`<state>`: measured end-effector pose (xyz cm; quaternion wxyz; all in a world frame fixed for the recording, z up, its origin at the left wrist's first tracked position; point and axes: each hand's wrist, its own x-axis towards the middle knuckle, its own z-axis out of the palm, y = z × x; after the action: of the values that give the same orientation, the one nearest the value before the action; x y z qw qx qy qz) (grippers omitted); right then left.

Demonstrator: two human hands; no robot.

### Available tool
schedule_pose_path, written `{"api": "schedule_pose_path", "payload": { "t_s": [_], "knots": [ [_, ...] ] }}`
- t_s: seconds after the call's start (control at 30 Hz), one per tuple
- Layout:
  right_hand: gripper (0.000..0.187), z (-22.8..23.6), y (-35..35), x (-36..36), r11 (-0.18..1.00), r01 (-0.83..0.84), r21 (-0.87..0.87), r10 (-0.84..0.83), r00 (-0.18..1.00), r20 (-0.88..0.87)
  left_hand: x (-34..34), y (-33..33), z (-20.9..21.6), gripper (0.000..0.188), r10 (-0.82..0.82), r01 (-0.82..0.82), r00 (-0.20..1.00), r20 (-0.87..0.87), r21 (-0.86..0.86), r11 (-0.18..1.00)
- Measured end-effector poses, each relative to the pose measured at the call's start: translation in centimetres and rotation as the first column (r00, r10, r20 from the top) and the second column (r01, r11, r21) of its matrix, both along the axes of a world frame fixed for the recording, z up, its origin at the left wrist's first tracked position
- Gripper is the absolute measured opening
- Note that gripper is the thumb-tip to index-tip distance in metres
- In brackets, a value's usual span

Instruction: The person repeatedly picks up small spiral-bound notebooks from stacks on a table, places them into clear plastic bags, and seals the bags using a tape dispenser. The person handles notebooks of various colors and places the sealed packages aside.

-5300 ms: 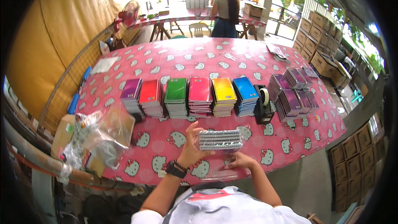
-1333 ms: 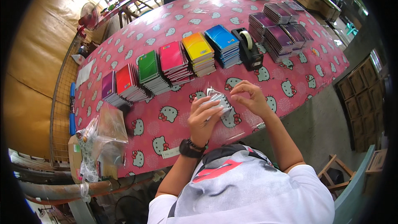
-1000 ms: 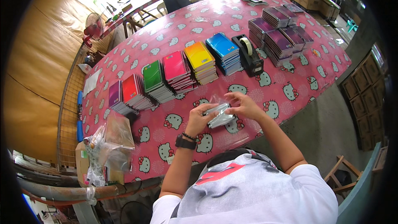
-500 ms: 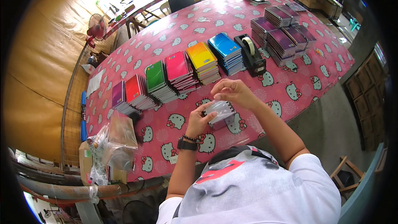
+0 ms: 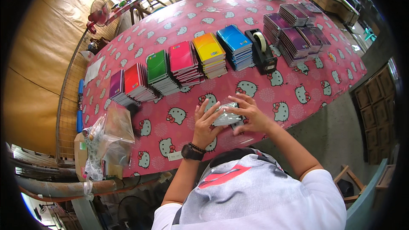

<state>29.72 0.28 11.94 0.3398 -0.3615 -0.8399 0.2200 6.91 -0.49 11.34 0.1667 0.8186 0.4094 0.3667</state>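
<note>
In front of me on the table lies a small notebook stack in clear plastic wrap [image 5: 226,117], with black spiral binding showing at its edge. My left hand [image 5: 206,123] grips its left side, fingers spread along the shiny film. From the right, my right hand [image 5: 252,116] holds the other side, fingertips over the top and thumb low near the edge. The hands cover much of the stack. Beyond them runs a row of spiral notebook piles: purple [image 5: 116,84], red [image 5: 135,78], green [image 5: 156,65], pink [image 5: 181,56], yellow [image 5: 208,51] and blue [image 5: 234,38].
A black tape dispenser [image 5: 265,59] stands right of the blue pile. Wrapped purple notebook packs [image 5: 294,44] are stacked at the far right. Clear plastic bags and a carton [image 5: 115,138] sit at the table's left corner. A red fan [image 5: 99,12] stands beyond.
My right hand has come down from above the stack onto its right side. My left hand has spread its fingers over the film, and the plastic lies flatter. The view has shifted slightly.
</note>
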Motion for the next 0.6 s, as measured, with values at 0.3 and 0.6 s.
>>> {"api": "schedule_pose_path", "payload": {
  "t_s": [0.3,0.6],
  "knots": [
    [0.026,-0.9,-0.9,-3.8,0.908,0.416,0.052,-0.400,0.896,-0.192,1.4,0.3,-0.3,0.027,0.104,-0.107,0.974,0.200,0.006,0.994],
    [0.021,0.5,-0.4,-4.4,0.904,0.428,-0.014,-0.419,0.877,-0.235,2.0,1.2,-0.7,0.018,0.124,-0.079,0.915,0.383,-0.132,0.988]
  ]
}}
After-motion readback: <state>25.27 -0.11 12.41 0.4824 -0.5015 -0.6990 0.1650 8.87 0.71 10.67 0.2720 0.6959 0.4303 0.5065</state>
